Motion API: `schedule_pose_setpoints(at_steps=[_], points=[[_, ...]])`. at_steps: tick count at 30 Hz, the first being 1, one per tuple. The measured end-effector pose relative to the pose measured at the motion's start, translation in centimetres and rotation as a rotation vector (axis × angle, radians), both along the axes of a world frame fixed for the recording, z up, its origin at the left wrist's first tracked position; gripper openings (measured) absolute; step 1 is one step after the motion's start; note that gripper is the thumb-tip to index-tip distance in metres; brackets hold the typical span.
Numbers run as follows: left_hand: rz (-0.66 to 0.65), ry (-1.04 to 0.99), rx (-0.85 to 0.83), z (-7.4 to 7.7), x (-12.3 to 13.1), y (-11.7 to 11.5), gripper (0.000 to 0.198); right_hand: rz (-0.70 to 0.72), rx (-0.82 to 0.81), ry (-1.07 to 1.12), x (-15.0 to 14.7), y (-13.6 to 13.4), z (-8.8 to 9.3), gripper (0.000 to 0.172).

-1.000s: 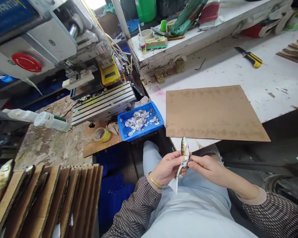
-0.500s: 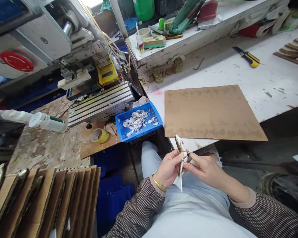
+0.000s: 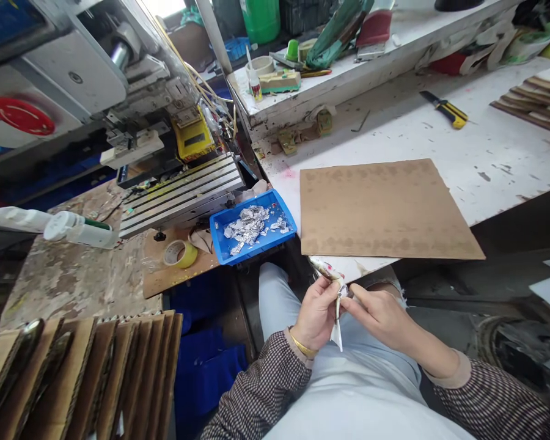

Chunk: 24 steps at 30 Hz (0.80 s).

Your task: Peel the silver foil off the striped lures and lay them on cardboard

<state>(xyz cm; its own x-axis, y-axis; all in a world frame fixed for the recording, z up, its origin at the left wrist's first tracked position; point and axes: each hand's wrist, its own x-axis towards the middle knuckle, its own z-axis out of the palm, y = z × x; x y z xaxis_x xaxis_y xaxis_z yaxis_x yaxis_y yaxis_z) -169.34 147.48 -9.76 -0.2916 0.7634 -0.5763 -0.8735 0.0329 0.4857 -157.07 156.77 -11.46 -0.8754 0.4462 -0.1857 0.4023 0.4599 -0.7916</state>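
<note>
Above my lap, my left hand [image 3: 318,311] is closed around a fish-shaped fishing lure [image 3: 325,269] with a pale, pink-spotted body. Its front end points up and left, while a white tail piece [image 3: 337,336] hangs below the fingers. My right hand [image 3: 379,315] pinches from the right at a crumpled bit of silver foil [image 3: 343,291] on the lure's middle. The fingers hide part of the lure there. Ahead and to the left, a blue tray [image 3: 217,244] holds torn silver foil scraps [image 3: 247,227].
A cardboard sheet [image 3: 385,211] lies on the white table beyond my hands. Further back are a yellow-black utility knife [image 3: 447,111] and a hex key [image 3: 361,121]. Left are a machine [image 3: 178,189], a yellow tape roll [image 3: 180,253], a bottle [image 3: 80,229] and upright cardboard pieces [image 3: 80,373].
The lure's front end has tipped to the left and down in my left hand, and the silver bit shows more. Both hands stay together. The view has shifted slightly.
</note>
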Motion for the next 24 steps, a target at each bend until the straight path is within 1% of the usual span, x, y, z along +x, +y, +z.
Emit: schedule_pose_setpoints(at_steps=[4,7,9,13,15,20,22,24], points=[[0.085,0.049,0.050,-0.5,0.0,0.0,0.032,-0.085,-0.167,-0.013,0.1,-0.3,0.1,0.046],[0.078,0.050,0.056,-0.8,0.0,-0.2,0.034,-0.148,-0.253,-0.022,-0.1,-0.2,0.2,0.049],[0.062,0.046,0.058,-0.9,0.1,-0.3,0.034,-0.166,-0.246,-0.013,-0.3,-0.1,0.4,0.050],[0.077,0.053,0.060,-0.8,0.2,-0.4,0.033,-0.185,-0.149,-0.031,-0.8,0.2,1.0,0.052],[0.074,0.053,0.052,-0.7,0.0,-0.4,0.033,-0.164,-0.139,-0.041,-1.0,0.5,1.3,0.052],[0.023,0.067,0.029,-0.1,-0.7,-0.4,0.036,-0.018,-0.213,-0.070,-1.0,1.4,1.8,0.046],[0.015,0.081,0.026,0.3,-0.9,-0.3,0.036,0.000,-0.187,-0.063,-1.0,1.6,1.9,0.047],[0.008,0.092,0.030,0.6,-1.1,-0.1,0.034,0.011,-0.122,-0.047,-1.0,1.7,1.8,0.049]])
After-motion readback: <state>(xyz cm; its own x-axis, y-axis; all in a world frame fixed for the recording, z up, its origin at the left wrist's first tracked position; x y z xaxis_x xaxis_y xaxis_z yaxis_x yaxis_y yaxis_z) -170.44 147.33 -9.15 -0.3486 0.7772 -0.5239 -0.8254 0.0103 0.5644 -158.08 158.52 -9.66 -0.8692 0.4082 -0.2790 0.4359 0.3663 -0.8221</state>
